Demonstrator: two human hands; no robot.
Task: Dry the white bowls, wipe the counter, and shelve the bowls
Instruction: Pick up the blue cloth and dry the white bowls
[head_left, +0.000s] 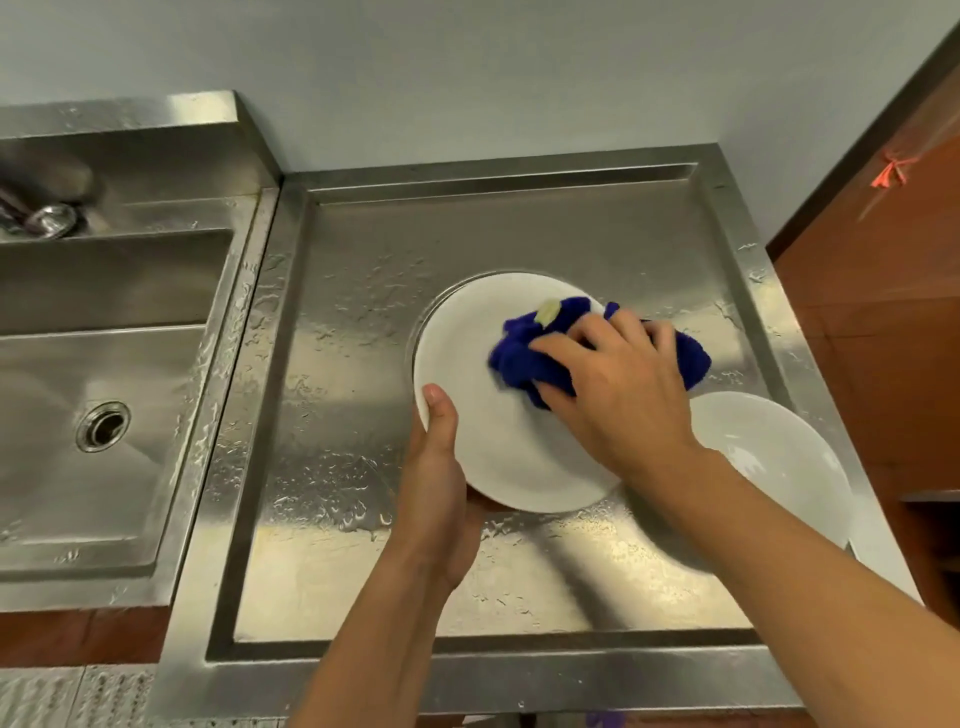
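Note:
I hold a white bowl tilted above the steel counter. My left hand grips its near-left rim, thumb on the inside edge. My right hand presses a bunched blue cloth against the bowl's inside, near its right half. A pale patch shows on the cloth's far edge. A second white bowl rests on the counter at the right, partly hidden under my right forearm.
Water drops cover the counter, which has a raised rim all round. A steel sink with a round drain lies to the left. The grey wall stands behind. A brown wooden floor or panel lies beyond the counter's right edge.

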